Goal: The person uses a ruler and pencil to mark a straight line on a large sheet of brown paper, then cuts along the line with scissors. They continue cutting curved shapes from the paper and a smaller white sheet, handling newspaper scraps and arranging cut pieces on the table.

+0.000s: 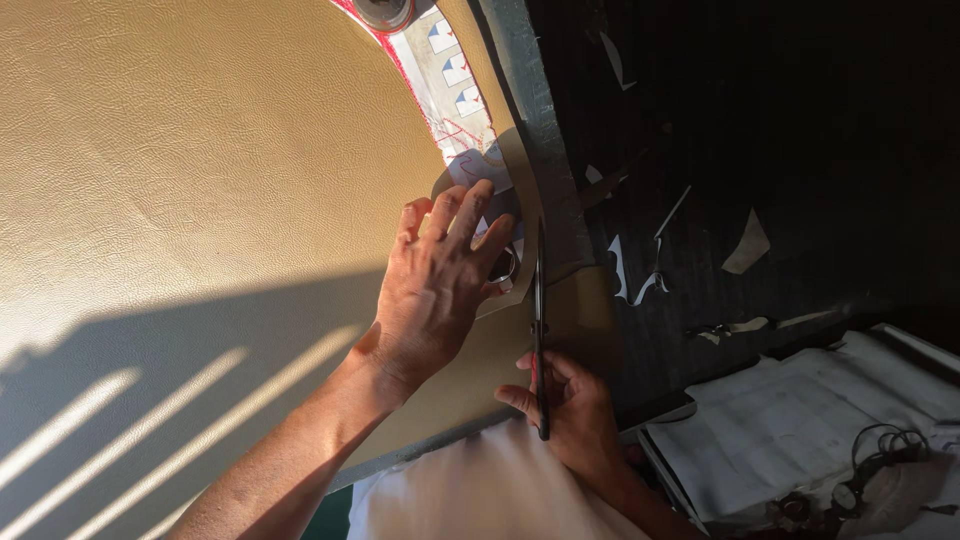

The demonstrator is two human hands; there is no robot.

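Note:
A large sheet of tan leather-like material [200,150] covers the table. My left hand [435,285] presses flat on a small pattern piece [480,165] lying on the sheet's right edge, fingers spread. My right hand [575,415] grips a pair of black scissors [539,320], whose blades point away from me along the right side of the pattern, cutting through the tan material. The scissor handles are hidden inside my right hand.
A dark floor [760,130] to the right is littered with several offcuts [747,243]. White papers and a tangle of cord [880,460] lie at the lower right. A patterned strip and a round object [383,12] sit at the top.

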